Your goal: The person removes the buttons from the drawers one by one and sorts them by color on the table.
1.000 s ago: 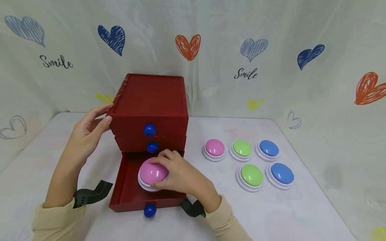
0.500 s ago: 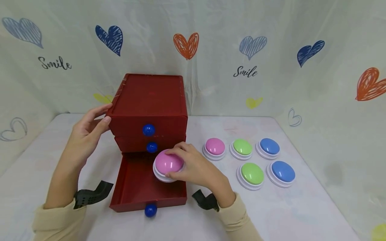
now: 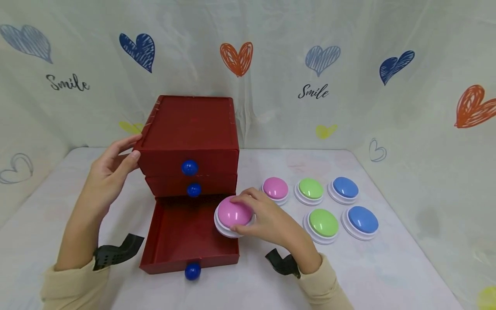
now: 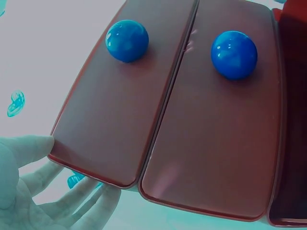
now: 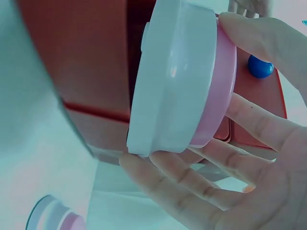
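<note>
My right hand [image 3: 271, 217] grips a pink dome-topped push button [image 3: 234, 212] with a white base, thumb and fingers round its edge. The button is tilted above the right side of the pulled-out bottom drawer [image 3: 186, 232]. In the right wrist view the button's white base [image 5: 168, 86] lies between the thumb and the spread fingers. My left hand [image 3: 112, 176] rests at the upper left front corner of the red drawer cabinet [image 3: 190, 125]. Its thumb [image 4: 36, 149] touches the front edge and the other fingers reach along the side.
The two upper drawers, with blue round knobs [image 3: 190, 167], are closed. On the table to the right stand another pink button [image 3: 275, 188], two green buttons [image 3: 311, 189] and two blue buttons [image 3: 345, 188]. A heart-printed curtain [image 3: 275, 116] hangs behind.
My right hand has carried the pink button from the drawer's middle to the right, over the drawer's right side. The left hand stays at the cabinet corner.
</note>
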A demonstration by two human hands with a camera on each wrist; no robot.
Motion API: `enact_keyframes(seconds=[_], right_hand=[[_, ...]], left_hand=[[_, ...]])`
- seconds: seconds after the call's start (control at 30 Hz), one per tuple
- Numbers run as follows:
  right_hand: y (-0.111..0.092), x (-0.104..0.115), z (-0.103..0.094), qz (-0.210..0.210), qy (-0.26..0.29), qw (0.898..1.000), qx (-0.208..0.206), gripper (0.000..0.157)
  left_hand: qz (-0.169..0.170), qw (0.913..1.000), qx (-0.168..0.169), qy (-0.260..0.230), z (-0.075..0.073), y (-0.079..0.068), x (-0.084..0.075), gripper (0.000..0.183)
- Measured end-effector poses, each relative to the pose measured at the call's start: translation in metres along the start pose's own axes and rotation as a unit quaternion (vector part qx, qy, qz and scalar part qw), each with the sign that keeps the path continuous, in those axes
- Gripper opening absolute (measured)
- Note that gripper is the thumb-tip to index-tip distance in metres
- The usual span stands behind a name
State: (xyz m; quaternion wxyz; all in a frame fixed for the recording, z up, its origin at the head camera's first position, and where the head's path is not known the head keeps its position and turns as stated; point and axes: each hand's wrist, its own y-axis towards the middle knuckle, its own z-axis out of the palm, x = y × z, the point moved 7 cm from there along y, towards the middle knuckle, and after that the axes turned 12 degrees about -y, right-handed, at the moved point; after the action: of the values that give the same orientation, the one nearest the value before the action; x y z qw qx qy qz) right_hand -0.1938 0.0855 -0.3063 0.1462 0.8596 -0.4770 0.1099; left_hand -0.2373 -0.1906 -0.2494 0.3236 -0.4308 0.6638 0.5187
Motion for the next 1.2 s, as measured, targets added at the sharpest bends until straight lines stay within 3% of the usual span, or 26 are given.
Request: enact_keyframes(seconds=[0.43, 0.87, 1.2], right_hand=[[-0.011, -0.013, -0.005, 0.006, -0.024, 1.000, -0.004, 0.050], [-0.025, -0.058, -0.017, 0.091, -0.015, 0.995, 0.030, 0.054], [-0.028, -0.084, -0.007, 0.128, -0.046, 0.987, 0.080, 0.055]], left_hand=[[0.005, 1.0000, -0.004, -0.007, -0.001, -0.001, -0.001, 0.045], [0.006, 0.9999, 0.003, -0.012, -0.001, 0.000, -0.001, 0.045], [-0.001, 1.0000, 0.003, -0.006, -0.001, 0.000, 0.000, 0.045]])
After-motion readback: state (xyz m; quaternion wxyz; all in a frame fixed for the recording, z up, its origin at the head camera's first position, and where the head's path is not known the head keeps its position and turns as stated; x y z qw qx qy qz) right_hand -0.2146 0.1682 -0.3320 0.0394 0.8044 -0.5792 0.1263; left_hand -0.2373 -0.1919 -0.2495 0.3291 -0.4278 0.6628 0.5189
